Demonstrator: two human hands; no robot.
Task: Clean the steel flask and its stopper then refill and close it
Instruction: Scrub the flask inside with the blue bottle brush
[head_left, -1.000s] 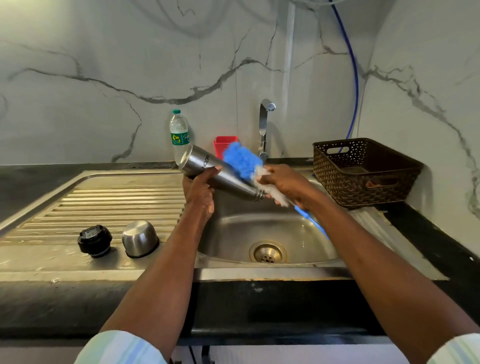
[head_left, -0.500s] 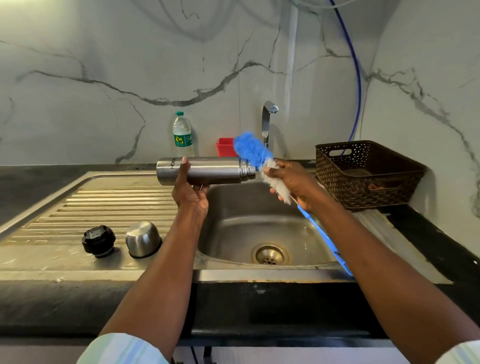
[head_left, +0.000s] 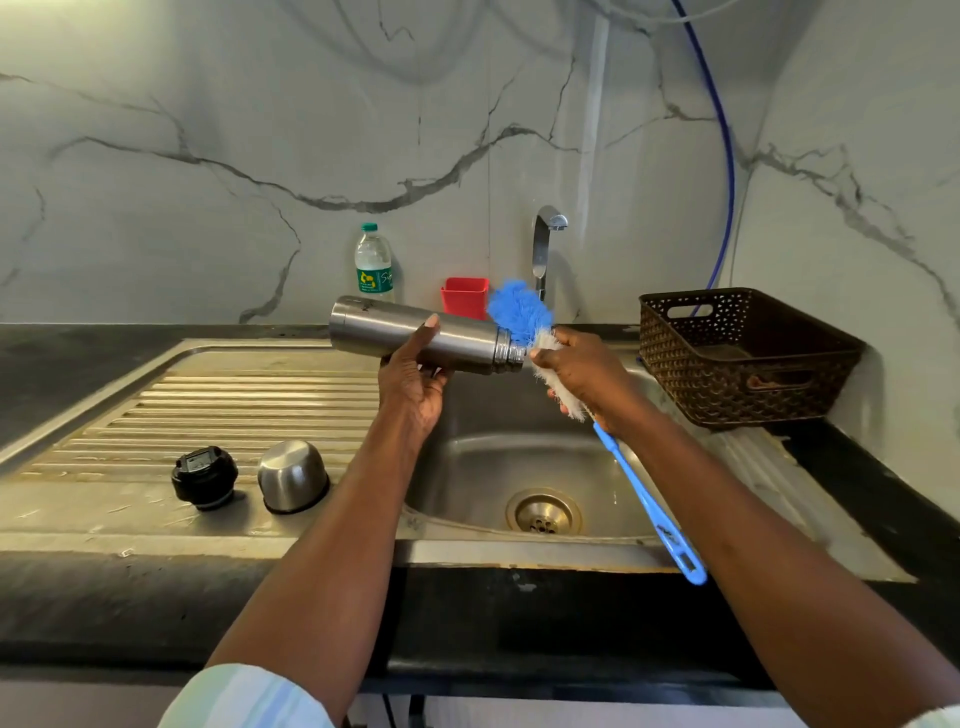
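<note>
My left hand (head_left: 413, 382) grips the steel flask (head_left: 457, 340) round its middle and holds it almost level above the sink basin (head_left: 478, 467), mouth pointing right and tipped slightly down. My right hand (head_left: 587, 371) grips the bottle brush (head_left: 519, 309) by its white bristles, just right of the flask's mouth. The blue bristle tip sticks up behind the mouth, and the blue handle runs down to the front rim. On the draining board (head_left: 208, 410), the black stopper (head_left: 204, 475) and the steel cup lid (head_left: 292, 475) sit side by side.
A chrome tap (head_left: 543, 249) stands behind the basin, with a red container (head_left: 465, 296) and a plastic water bottle (head_left: 373, 265) to its left. A brown woven basket (head_left: 737, 353) sits on the right counter. A blue hose (head_left: 722, 156) runs down the wall.
The flask swung from mouth-down-right to nearly level, then tipped slightly down at the mouth. The brush came off the flask body and now stands at its mouth.
</note>
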